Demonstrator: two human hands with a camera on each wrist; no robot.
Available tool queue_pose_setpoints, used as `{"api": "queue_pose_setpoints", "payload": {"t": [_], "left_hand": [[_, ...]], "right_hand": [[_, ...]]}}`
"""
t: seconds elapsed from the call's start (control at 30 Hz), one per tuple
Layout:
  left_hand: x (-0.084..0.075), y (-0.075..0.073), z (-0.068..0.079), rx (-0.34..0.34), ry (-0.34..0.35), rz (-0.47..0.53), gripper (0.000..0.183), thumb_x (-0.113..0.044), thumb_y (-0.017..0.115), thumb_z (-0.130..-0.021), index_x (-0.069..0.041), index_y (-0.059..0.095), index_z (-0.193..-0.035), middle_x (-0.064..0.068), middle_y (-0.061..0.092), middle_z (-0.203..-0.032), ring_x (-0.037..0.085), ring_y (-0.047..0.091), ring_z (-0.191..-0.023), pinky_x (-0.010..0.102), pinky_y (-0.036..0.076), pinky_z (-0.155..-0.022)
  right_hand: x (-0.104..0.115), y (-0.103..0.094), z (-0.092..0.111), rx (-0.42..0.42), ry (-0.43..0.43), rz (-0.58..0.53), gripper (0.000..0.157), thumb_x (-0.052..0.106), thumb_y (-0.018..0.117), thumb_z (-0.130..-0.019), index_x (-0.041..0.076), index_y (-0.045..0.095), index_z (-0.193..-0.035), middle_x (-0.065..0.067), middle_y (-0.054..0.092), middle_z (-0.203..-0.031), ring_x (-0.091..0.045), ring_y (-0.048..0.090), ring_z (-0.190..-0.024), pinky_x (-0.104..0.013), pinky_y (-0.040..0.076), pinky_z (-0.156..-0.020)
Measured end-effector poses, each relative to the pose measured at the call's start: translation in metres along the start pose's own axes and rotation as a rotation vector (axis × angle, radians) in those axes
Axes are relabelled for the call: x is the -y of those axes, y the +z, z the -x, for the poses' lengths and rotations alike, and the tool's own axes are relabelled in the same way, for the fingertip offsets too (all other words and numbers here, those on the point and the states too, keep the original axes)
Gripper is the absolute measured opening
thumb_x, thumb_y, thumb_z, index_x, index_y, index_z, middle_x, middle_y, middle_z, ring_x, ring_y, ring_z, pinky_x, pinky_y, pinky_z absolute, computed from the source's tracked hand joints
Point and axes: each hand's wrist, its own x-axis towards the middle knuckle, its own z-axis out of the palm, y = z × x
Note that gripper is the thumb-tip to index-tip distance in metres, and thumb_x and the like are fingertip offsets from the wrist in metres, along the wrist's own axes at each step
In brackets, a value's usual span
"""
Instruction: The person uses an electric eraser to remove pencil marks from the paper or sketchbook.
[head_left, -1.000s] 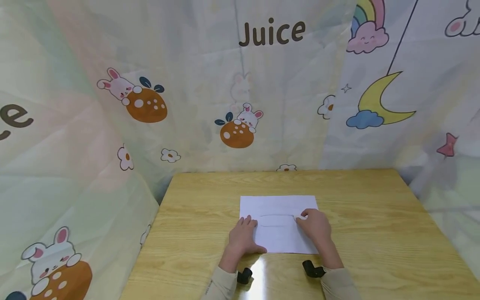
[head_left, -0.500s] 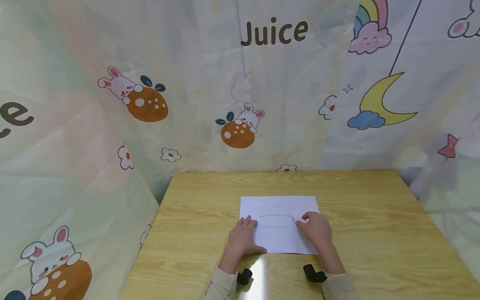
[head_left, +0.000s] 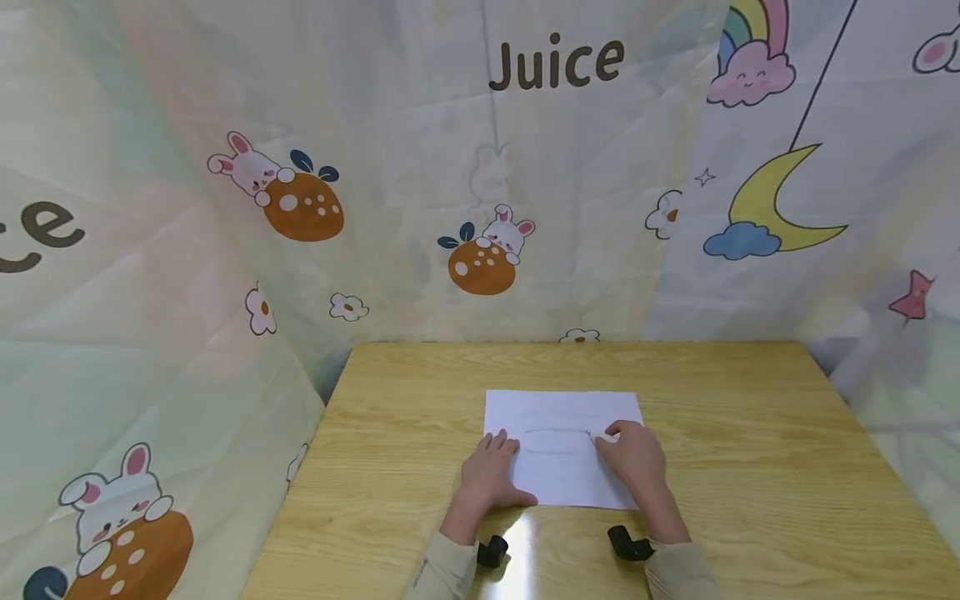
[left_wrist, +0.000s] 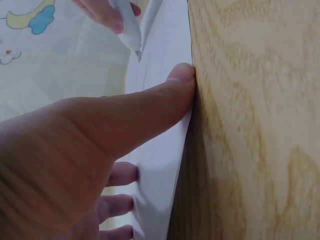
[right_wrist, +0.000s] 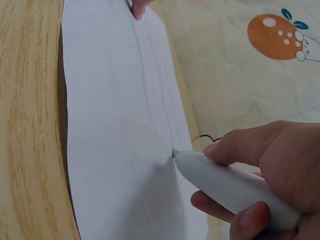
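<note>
A white sheet of paper (head_left: 562,479) lies on the wooden table, with two long thin grey lines drawn across it. My left hand (head_left: 489,471) rests on the sheet's left part, fingers spread and thumb along the near edge. In my right hand (head_left: 636,457) I pinch a thick white pen-shaped tool (right_wrist: 225,184) between thumb and fingers. Its narrow dark tip touches the paper at the right end of the upper line in the right wrist view. What exact kind of tool it is, I cannot tell.
The wooden table (head_left: 750,450) extends around the paper on all sides. Behind and beside it hangs a printed cloth (head_left: 390,208) with rabbits, flowers and a moon. A black wrist camera (head_left: 628,543) sits at the right cuff, another black camera (head_left: 492,552) at the left cuff.
The right hand and tool have shifted slightly toward me and back by the upper line's right end. The left hand keeps its place on the paper. The head view has turned slightly left.
</note>
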Motion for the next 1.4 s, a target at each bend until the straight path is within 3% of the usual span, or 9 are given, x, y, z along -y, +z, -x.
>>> {"api": "queue_pose_setpoints", "payload": {"t": [0.53, 0.67, 0.83, 1.03, 1.2, 1.4], "left_hand": [[0.003, 0.005, -0.004, -0.006, 0.003, -0.022, 0.096, -0.066, 0.083, -0.058, -0.013, 0.055, -0.133, 0.013, 0.044, -0.146, 0.034, 0.039, -0.134, 0.045, 0.043, -0.102], [0.002, 0.003, -0.004, -0.018, 0.000, -0.021, 0.095, -0.065, 0.084, -0.057, -0.013, 0.056, -0.132, 0.013, 0.045, -0.145, 0.034, 0.040, -0.133, 0.044, 0.042, -0.103], [-0.001, 0.001, -0.003, -0.002, -0.004, 0.008, 0.096, -0.063, 0.085, -0.057, -0.012, 0.056, -0.132, 0.014, 0.045, -0.145, 0.035, 0.040, -0.132, 0.046, 0.042, -0.102], [-0.003, -0.002, -0.005, 0.004, -0.021, -0.006, 0.095, -0.062, 0.087, -0.055, -0.011, 0.057, -0.130, 0.014, 0.046, -0.143, 0.036, 0.041, -0.131, 0.048, 0.046, -0.098], [-0.006, -0.003, -0.004, 0.019, -0.015, -0.003, 0.095, -0.062, 0.086, -0.055, -0.011, 0.056, -0.129, 0.014, 0.046, -0.143, 0.036, 0.041, -0.131, 0.049, 0.047, -0.095], [-0.007, -0.006, -0.003, 0.005, -0.003, -0.008, 0.094, -0.063, 0.085, -0.056, -0.010, 0.056, -0.129, 0.015, 0.047, -0.142, 0.036, 0.042, -0.130, 0.047, 0.047, -0.097]], "right_hand": [[0.001, 0.005, -0.002, 0.001, 0.014, 0.007, 0.029, 0.024, 0.071, -0.081, -0.001, 0.071, -0.095, -0.018, 0.069, -0.090, -0.025, 0.059, -0.066, -0.038, 0.048, -0.049], [0.002, 0.004, -0.004, -0.024, -0.021, -0.002, 0.028, 0.024, 0.071, -0.081, -0.001, 0.071, -0.095, -0.020, 0.069, -0.092, -0.027, 0.061, -0.069, -0.041, 0.049, -0.050], [0.000, 0.002, -0.001, -0.006, 0.013, 0.014, 0.028, 0.024, 0.072, -0.081, 0.000, 0.071, -0.094, -0.019, 0.069, -0.093, -0.026, 0.061, -0.068, -0.040, 0.049, -0.050], [0.001, 0.002, -0.002, -0.009, -0.024, -0.022, 0.029, 0.025, 0.071, -0.082, -0.001, 0.071, -0.096, -0.020, 0.069, -0.093, -0.026, 0.061, -0.068, -0.040, 0.049, -0.051], [-0.002, 0.003, 0.000, -0.006, 0.025, -0.007, 0.028, 0.024, 0.072, -0.081, 0.000, 0.071, -0.095, -0.019, 0.069, -0.094, -0.026, 0.061, -0.070, -0.040, 0.050, -0.053], [-0.003, 0.004, -0.003, -0.026, -0.003, -0.006, 0.030, 0.026, 0.071, -0.081, 0.000, 0.071, -0.096, -0.019, 0.069, -0.094, -0.027, 0.062, -0.071, -0.042, 0.051, -0.054]]}}
